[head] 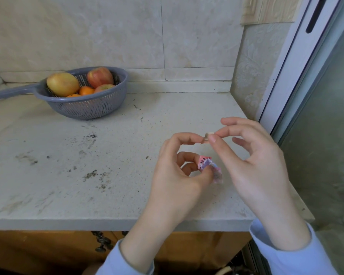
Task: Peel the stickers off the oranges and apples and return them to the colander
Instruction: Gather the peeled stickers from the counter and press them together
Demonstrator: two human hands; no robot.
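- A grey-blue perforated plastic colander (83, 110) with a long handle sits at the far left of the counter, close to the cream tiled wall (107, 32) and well apart from both hands.
- In it lie a large yellow-red apple (63, 84) at the left, a red apple (100, 76) at the back, and a smaller reddish apple (104, 87) in front of that one. Two oranges (86, 90) sit low between them, one mostly hidden by the rim.
- The pale speckled stone counter (87, 175) carries dark crumbs and smudges across the stretch between the colander and the hands.
- Under its front edge is a brown wooden cabinet front (38, 251) with a dark metal pull (101, 244).
- The left hand (177, 175), in a light blue sleeve (115, 262), presses a crumpled wad of pink printed stickers (210, 168) between its thumb and curled fingers. Its forefinger arches up to touch a second scrap.
- That scrap, a small pale sticker (206, 136), is held above the counter between the two hands.
- The right hand (256, 161) pinches the small pale sticker between thumb and forefinger, with its other fingers loosely spread.
- A white-framed frosted glass door (316, 135) stands at the counter's right end.
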